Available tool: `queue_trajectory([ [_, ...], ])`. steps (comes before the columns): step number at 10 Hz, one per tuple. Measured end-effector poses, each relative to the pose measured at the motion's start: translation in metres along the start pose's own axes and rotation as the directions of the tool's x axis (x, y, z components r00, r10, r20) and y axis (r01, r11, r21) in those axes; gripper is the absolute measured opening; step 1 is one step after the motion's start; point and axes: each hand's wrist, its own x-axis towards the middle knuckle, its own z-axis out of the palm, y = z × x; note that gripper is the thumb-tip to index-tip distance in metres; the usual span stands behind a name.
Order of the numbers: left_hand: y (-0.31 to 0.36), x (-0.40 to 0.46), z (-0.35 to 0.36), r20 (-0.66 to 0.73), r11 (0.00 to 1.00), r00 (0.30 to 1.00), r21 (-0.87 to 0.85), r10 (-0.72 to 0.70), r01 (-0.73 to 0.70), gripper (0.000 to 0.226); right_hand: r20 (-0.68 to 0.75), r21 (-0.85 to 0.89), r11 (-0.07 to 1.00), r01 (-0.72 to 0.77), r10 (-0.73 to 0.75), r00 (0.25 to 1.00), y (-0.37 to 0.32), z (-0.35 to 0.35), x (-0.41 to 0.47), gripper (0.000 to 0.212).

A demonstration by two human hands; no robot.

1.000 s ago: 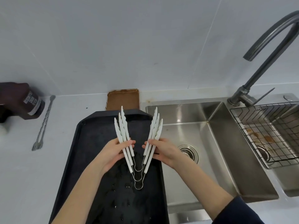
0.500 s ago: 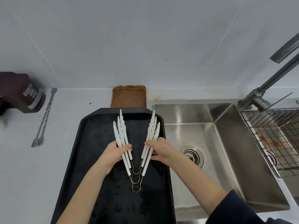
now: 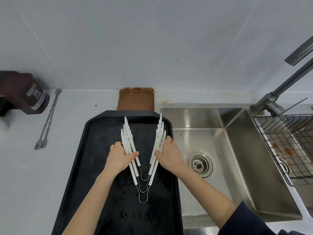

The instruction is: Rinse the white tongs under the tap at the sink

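Observation:
Three white tongs [image 3: 128,138] with wire loops at the near end are stacked in a V over the wet black tray [image 3: 94,167]. My left hand [image 3: 118,158] grips the left arms of the stack. My right hand [image 3: 169,153] grips the right arms. The steel sink [image 3: 237,167] lies right of the tray, with its drain [image 3: 200,164] near my right hand. The grey tap [image 3: 277,92] rises at the far right; no water is visible.
A brown board [image 3: 136,99] leans behind the tray against the wall. A dark cocoa bottle [image 3: 25,94] and two long twisted metal forks [image 3: 47,122] lie on the white counter at left. A wire rack [image 3: 288,143] sits over the right basin.
The view has shifted left, so the sink and tap sit further right. My hands and the tongs have stayed over the tray, spread in the same V.

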Motion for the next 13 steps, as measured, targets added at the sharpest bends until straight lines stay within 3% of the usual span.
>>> queue_trajectory([
  [2,-0.006,-0.004,0.003,0.011,0.999,1.0,-0.051,0.013,-0.012,0.073,-0.012,-0.023,0.998,0.063,-0.063,0.998,0.004,0.007,-0.002,0.066],
  [5,-0.009,-0.01,0.003,0.011,0.993,1.0,-0.119,-0.006,0.007,0.071,-0.019,-0.03,0.997,0.077,-0.078,0.997,0.006,0.009,-0.003,0.071],
  [7,-0.007,-0.009,0.0,-0.016,0.992,0.999,-0.121,0.046,-0.048,0.051,-0.014,-0.039,0.994,0.103,-0.103,0.995,0.008,0.006,-0.002,0.073],
  [9,-0.007,-0.006,-0.001,0.003,0.995,0.999,-0.091,0.038,-0.037,0.053,-0.004,-0.053,0.992,0.114,-0.114,0.993,0.01,0.003,0.0,0.075],
  [11,-0.001,-0.005,-0.003,-0.021,1.0,1.0,0.012,0.013,-0.013,0.064,-0.001,-0.073,0.987,0.141,-0.141,0.99,0.016,-0.005,0.001,0.075],
  [13,0.033,-0.01,-0.012,-0.139,0.977,0.985,0.202,0.103,-0.074,0.068,-0.049,-0.192,0.961,0.198,-0.211,0.976,0.016,-0.036,0.004,0.065],
])
